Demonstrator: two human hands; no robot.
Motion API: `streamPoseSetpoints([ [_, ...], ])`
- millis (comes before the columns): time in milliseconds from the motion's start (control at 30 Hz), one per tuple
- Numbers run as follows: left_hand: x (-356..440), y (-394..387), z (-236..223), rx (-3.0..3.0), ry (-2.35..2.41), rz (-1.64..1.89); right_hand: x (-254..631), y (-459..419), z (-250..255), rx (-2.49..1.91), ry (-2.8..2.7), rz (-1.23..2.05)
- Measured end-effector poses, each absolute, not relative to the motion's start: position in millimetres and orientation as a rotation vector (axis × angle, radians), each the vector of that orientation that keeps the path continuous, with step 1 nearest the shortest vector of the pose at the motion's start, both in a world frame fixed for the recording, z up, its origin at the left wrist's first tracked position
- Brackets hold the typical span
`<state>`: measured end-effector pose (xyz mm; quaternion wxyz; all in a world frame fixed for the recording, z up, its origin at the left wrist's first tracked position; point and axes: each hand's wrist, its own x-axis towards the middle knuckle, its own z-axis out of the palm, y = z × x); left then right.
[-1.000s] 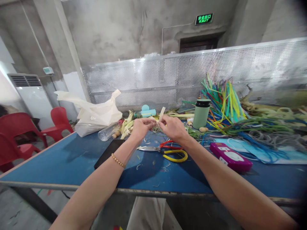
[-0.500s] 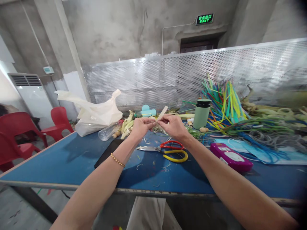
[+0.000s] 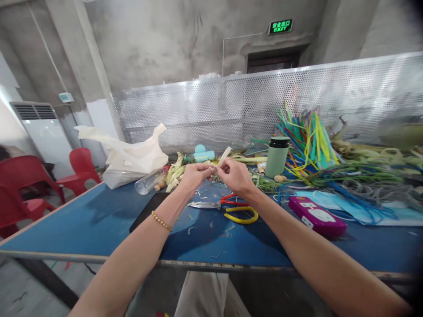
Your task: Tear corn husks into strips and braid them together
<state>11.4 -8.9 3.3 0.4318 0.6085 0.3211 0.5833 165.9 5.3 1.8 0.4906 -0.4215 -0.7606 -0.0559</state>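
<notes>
A pale, flat strip (image 3: 225,155), perhaps dried husk, rises from between the fingertips of my right hand (image 3: 235,175), which are pinched on it. My left hand (image 3: 197,174) meets the right one fingertip to fingertip, its thumb and forefinger closed at the strip's lower end. That lower end is hidden by the fingers. Below the hands, scissors (image 3: 220,205) with one red and one yellow handle lie on the blue table (image 3: 109,233). Small pale scraps are scattered around the scissors. Under my left forearm sits a dark flat tablet-like thing (image 3: 148,209).
At the left stand a white plastic bag (image 3: 135,154) and a clear bottle (image 3: 147,182). Husks (image 3: 176,171) lie behind my left hand. Rightward are a green tumbler (image 3: 276,158), a purple box (image 3: 315,216), blue masks (image 3: 360,209) and heaped coloured strips (image 3: 317,145). A perforated metal screen (image 3: 198,110) backs the table.
My right hand has shifted slightly left and its fingers have curled closer around the strip's base. My left hand stays almost in place. The view has moved very slightly.
</notes>
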Motion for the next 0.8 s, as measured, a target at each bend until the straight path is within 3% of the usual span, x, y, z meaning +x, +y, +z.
streamPoseSetpoints([
  [467, 4, -4, 4, 1.491, 0.825, 1.415, 170, 4, 13, -1.02, -1.815, 0.188],
  [700, 1, -4, 8, 1.446, 0.81, 1.426, 179, 10, 10, -0.822, -1.953, 0.657],
  [800, 1, -3, 8, 1.472, 0.845, 1.437, 176, 6, 8, -0.891, -1.955, 0.618],
])
